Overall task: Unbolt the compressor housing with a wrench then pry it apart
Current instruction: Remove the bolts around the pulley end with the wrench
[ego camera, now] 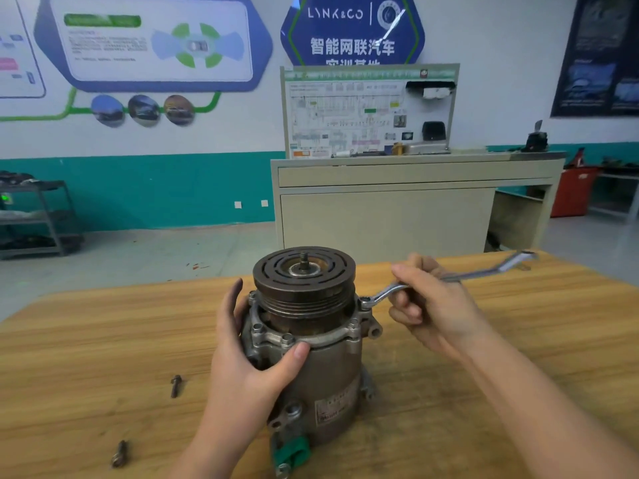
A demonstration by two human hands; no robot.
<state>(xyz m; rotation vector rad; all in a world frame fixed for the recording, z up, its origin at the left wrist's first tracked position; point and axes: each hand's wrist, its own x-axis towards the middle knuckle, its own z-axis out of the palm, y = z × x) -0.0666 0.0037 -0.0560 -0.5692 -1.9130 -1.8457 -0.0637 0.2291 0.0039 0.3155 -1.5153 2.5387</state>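
A grey metal compressor (328,375) stands upright on the wooden table (518,340), its dark grooved pulley (304,281) on top. My left hand (249,361) grips the housing from the left, thumb on the flange rim. My right hand (428,305) holds the shaft of a silver ring wrench (477,274). The wrench's ring end sits on a bolt (364,300) at the right of the flange. Other bolt heads (287,338) show along the flange's front.
Two loose bolts lie on the table to the left, one (176,385) nearer the compressor, one (120,453) by the front edge. A beige cabinet (397,209) with a display board stands behind the table. A shelf rack (38,219) is at far left.
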